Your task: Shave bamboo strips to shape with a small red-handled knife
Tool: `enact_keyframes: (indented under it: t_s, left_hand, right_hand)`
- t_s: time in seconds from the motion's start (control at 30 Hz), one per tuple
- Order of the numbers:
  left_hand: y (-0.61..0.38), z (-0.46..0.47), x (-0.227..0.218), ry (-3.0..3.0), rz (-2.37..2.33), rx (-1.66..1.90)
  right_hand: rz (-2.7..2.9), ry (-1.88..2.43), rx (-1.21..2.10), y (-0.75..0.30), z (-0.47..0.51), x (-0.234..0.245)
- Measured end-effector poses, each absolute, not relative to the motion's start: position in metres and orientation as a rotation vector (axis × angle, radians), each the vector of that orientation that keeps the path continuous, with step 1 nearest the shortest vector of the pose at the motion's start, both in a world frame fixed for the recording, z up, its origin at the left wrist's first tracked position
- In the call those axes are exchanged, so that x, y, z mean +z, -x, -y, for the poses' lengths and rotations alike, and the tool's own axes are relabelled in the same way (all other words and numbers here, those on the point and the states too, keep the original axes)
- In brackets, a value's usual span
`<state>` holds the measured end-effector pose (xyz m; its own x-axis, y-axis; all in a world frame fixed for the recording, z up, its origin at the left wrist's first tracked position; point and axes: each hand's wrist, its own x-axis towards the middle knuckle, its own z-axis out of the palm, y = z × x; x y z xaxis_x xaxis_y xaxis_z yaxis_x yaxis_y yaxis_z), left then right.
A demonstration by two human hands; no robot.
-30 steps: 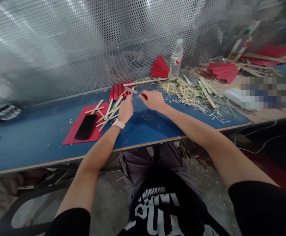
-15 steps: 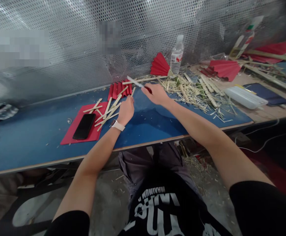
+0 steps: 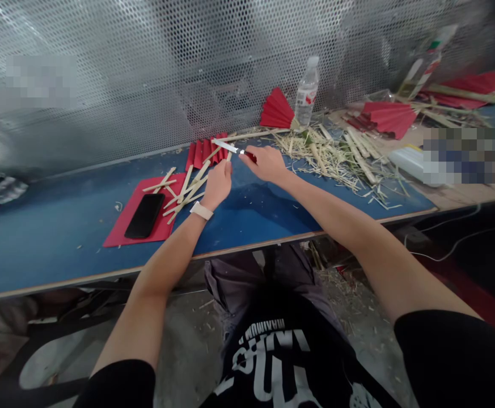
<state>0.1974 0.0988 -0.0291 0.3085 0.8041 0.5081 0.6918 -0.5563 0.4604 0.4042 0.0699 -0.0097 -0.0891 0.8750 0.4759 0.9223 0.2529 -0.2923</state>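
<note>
My right hand [image 3: 265,162] is closed around the handle of a knife [image 3: 225,145], its pale blade pointing up and to the left. Between the fingers of my left hand [image 3: 218,182] stands a thin bamboo strip [image 3: 229,154], its top end at the blade. Whether the edge touches the strip I cannot tell. Behind the hands lies a pleated red paper [image 3: 198,154]. Several cut bamboo strips [image 3: 186,187] are scattered left of my left hand, some over a flat red sheet [image 3: 115,233] that carries a black phone [image 3: 145,216].
A heap of bamboo shavings [image 3: 315,158] spreads to the right. Behind it stand a water bottle [image 3: 307,93] and a red paper fan [image 3: 276,109]. Another folded red fan [image 3: 389,118] lies farther right. A perforated metal panel [image 3: 145,73] rises along the table's back.
The knife has swung lower and moved left, so its blade now crosses the top of the bamboo strip. My left hand stays nearly in place, still holding the strip.
</note>
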Motion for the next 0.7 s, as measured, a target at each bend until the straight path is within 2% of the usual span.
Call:
enact_keyframes:
  t_s: [0.37, 0.5, 0.6, 0.7]
  left_hand:
    - [-0.192, -0.101, -0.026, -2.477, -1.425, 1.052]
    - [-0.191, -0.083, -0.03, -2.519, -1.438, 0.957]
    - [-0.191, -0.076, -0.033, -2.502, -1.452, 0.916]
    - [-0.192, -0.079, -0.032, -2.449, -1.471, 0.984]
  right_hand:
    - [1.892, 1.638, -0.067, -0.39, -0.076, -0.012]
    - [1.565, 1.809, 0.09, -0.438, -0.098, -0.008]
    - [1.441, 1.761, -0.109, -0.491, -0.104, 0.001]
    - [1.53, 1.738, -0.131, -0.514, -0.1, 0.001]
